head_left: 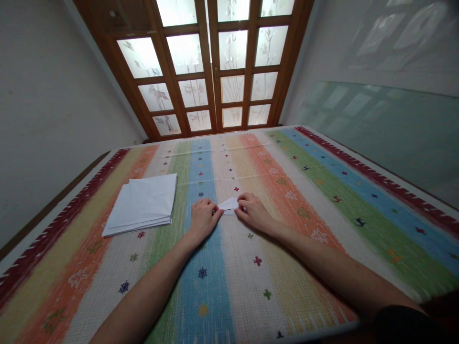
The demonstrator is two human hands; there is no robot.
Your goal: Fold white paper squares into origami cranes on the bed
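Note:
Between my two hands lies a small piece of folded white paper [228, 205], close to the cloth and partly covered by my fingers. Its left end is pinched by my left hand [206, 217], thumb and fingers together. My right hand [254, 211] grips the right end with bent fingers. The exact folds are too small to make out. To the left of my left hand rests a stack of white paper sheets [143, 203], its edges slightly uneven.
A striped, patterned tablecloth [204, 296] covers the table. Wooden doors with frosted panes [231, 48] stand beyond the far edge. Walls flank both sides, with a pale glass-like panel [387, 129] on the right.

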